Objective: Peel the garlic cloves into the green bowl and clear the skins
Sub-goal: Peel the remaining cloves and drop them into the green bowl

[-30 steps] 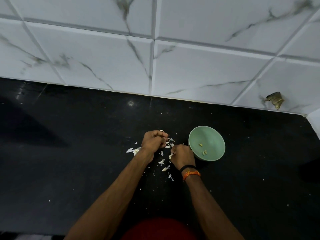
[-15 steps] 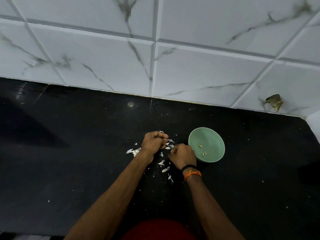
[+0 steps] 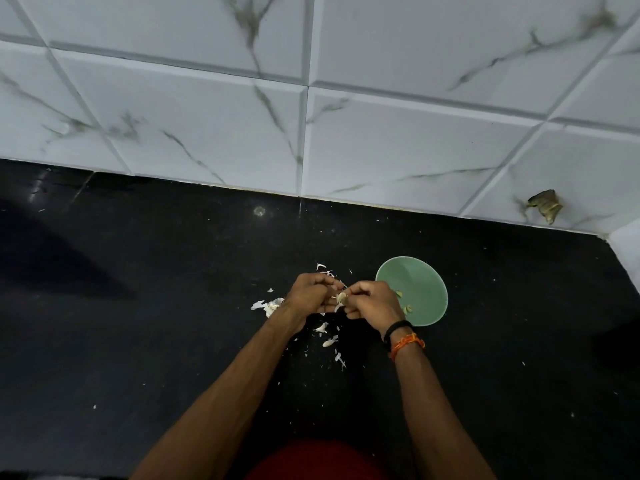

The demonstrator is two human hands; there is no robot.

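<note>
A pale garlic clove (image 3: 341,298) sits between my two hands, just above the black counter. My left hand (image 3: 309,295) pinches it from the left and my right hand (image 3: 372,302) pinches it from the right, fingers curled. The green bowl (image 3: 420,275) stands directly right of my right hand, with two or three peeled cloves (image 3: 408,309) in it. White garlic skins (image 3: 325,336) lie scattered on the counter below and above the hands. A small heap of skins and garlic (image 3: 269,305) lies left of my left wrist.
The black counter (image 3: 138,341) runs left and right of the hands. White marbled wall tiles (image 3: 381,150) rise behind it, with a brown scrap (image 3: 545,205) stuck on the right. A wall corner (image 3: 627,247) closes the counter at the far right.
Both hands have come together around the clove; the right hand moved up and toward the left hand. The bowl has not moved.
</note>
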